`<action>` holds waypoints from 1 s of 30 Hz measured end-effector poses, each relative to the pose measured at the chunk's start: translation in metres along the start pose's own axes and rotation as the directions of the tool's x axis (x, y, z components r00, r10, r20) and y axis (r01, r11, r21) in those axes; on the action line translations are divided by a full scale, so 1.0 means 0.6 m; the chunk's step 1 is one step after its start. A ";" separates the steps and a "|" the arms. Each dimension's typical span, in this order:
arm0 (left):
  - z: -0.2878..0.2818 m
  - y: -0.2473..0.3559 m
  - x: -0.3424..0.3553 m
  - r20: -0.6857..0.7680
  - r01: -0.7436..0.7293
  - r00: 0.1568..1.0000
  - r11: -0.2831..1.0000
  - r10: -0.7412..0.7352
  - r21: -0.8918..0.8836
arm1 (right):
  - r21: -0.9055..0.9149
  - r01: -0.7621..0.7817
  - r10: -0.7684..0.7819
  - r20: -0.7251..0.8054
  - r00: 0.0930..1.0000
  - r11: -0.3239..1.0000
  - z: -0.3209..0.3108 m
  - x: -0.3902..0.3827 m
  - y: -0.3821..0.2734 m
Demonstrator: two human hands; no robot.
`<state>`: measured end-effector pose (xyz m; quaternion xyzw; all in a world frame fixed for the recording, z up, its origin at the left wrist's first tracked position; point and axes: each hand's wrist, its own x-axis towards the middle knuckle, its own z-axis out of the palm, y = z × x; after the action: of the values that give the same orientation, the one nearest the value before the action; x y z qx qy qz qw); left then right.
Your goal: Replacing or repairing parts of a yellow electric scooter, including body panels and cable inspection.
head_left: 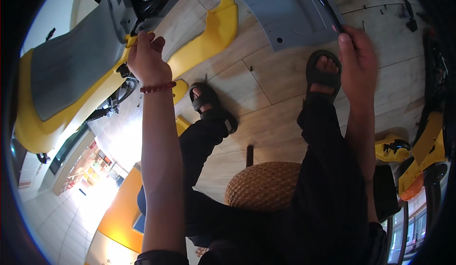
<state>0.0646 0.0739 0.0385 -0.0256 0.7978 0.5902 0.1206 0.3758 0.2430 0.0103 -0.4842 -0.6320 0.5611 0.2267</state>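
Note:
My left hand reaches to the edge of a yellow-and-grey scooter, its fingers curled beside a dark fitting near the yellow rim; whatever they pinch is too small or hidden to name. A red bead bracelet circles that wrist. My right hand grips a black-handled tool with a silver shaft, held over the right end of a grey plastic panel on the floor. Between my hands lies a curved yellow panel.
A woven round seat is beneath me, between my dark-trousered legs and sandalled feet. Small fasteners and a black part lie on the floor at upper right. Yellow and black body parts are at the right. Bright doorway at lower left.

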 end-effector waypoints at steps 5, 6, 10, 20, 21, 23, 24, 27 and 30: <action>0.006 0.024 -0.002 0.155 -0.116 0.984 0.977 0.089 0.178 | 0.015 0.035 -0.035 -0.021 0.999 0.999 -0.003 0.003 0.004; 0.010 0.026 -0.001 0.087 -0.040 0.996 0.989 0.027 0.143 | -0.003 0.053 -0.053 -0.002 0.999 0.999 -0.004 0.002 0.005; 0.028 0.036 -0.001 -0.009 0.023 1.000 0.995 -0.023 0.093 | 0.025 0.027 -0.026 -0.030 0.999 0.999 -0.005 -0.001 0.009; 0.061 0.033 0.016 -0.011 0.228 0.973 0.964 -0.232 -0.136 | 0.031 0.092 -0.092 -0.010 0.996 0.995 -0.004 0.003 0.007; 0.060 0.033 0.020 0.033 0.244 0.970 0.957 -0.242 -0.156 | 0.028 0.094 -0.093 -0.010 0.996 0.995 -0.003 0.003 0.008; 0.050 0.037 0.020 0.164 0.407 0.908 0.719 -0.386 -0.563 | 0.051 0.081 -0.081 -0.003 0.997 0.995 -0.002 0.002 0.009; 0.045 0.038 0.016 0.220 0.401 0.916 0.744 -0.335 -0.534 | 0.049 0.078 -0.078 -0.007 0.997 0.996 -0.003 0.003 0.010; 0.040 0.038 -0.004 0.202 0.378 0.924 0.859 -0.326 -0.345 | 0.055 0.107 -0.107 -0.005 0.994 0.993 -0.004 0.003 0.011; 0.041 0.039 -0.015 0.121 0.317 0.948 0.884 -0.293 -0.342 | 0.045 0.105 -0.105 -0.003 0.994 0.993 -0.005 0.003 0.011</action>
<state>0.0728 0.1035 0.0555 -0.1528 0.6586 0.6994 0.2316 0.3799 0.2456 0.0044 -0.4450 -0.6438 0.5624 0.2669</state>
